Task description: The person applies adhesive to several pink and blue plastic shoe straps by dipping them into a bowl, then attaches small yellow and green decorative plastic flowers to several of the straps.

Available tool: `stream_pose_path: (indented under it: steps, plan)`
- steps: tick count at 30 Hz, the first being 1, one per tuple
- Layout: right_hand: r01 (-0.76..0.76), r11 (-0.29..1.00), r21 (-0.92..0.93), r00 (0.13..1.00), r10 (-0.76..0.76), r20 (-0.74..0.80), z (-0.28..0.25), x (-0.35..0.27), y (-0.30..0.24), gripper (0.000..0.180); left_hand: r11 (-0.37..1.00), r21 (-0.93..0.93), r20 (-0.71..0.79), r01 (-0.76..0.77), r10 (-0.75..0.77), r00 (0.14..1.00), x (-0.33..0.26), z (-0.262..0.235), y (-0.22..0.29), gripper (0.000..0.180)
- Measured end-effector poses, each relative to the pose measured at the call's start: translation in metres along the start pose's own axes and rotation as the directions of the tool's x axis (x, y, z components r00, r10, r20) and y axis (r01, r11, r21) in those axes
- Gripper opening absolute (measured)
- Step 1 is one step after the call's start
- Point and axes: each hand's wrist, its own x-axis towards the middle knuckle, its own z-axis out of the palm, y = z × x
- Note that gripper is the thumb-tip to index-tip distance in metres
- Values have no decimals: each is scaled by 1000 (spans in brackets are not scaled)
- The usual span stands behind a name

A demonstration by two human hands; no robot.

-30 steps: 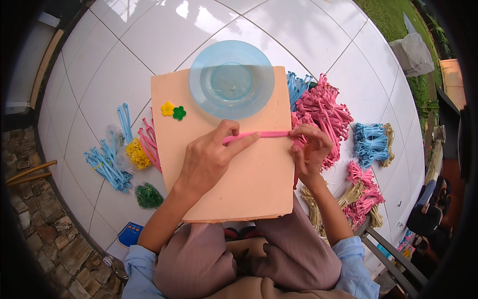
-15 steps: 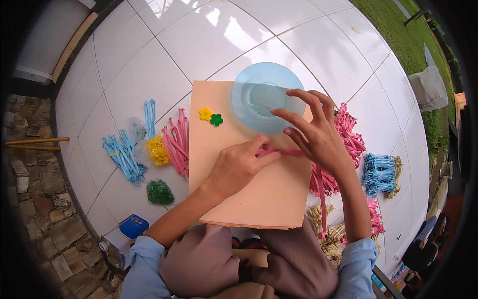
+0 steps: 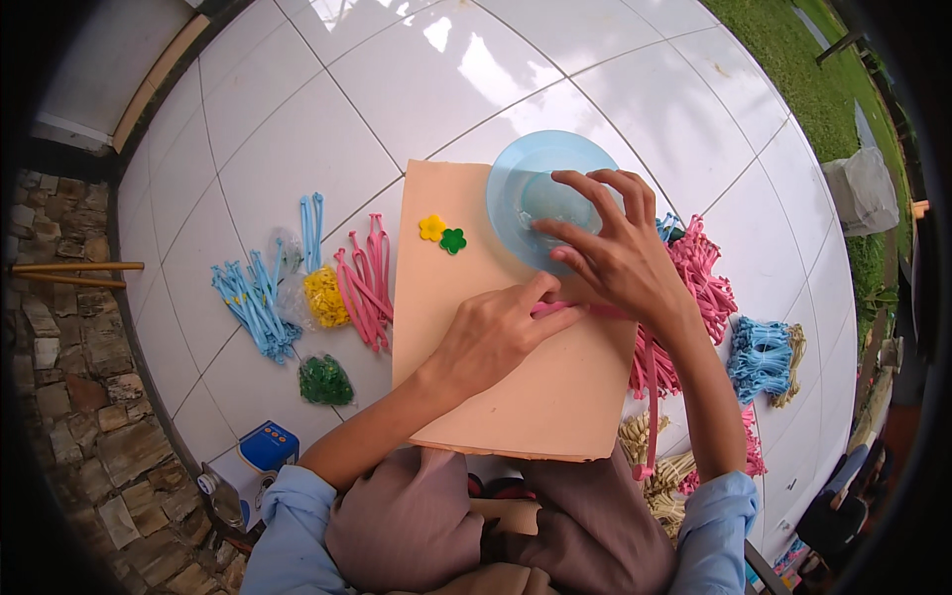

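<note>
Two hands are over a board (image 3: 521,407). A pink strap (image 3: 606,311) lies between the thumb and bent fingers of the left hand (image 3: 493,332), which are closed on it near one end, low over the board's middle. From that grip the strap runs right, passes under the right hand (image 3: 627,256), and hangs past the board's right edge, its loose end down near the right leg (image 3: 595,501). The right hand's fingers are spread and curved above the bowl (image 3: 509,188), with nothing seen in their hold; whether a fingertip touches the bowl, I cannot tell. A yellow flower (image 3: 431,227) and a green flower (image 3: 452,241) lie side by side on the board, left of the bowl.
</note>
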Motion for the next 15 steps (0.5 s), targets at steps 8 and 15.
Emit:
stream_pose_path:
  steps: [8,15]
  plan:
    - [-170,961,216,981,186,-56,-34,-38,-20,36,1000,17,-26,-5,6,1000,0,1,1,34]
    - [-218,965,142,974,206,94,-44,-80,-29,36,999,38,-6,26,-26,1000,4,-3,4,38]
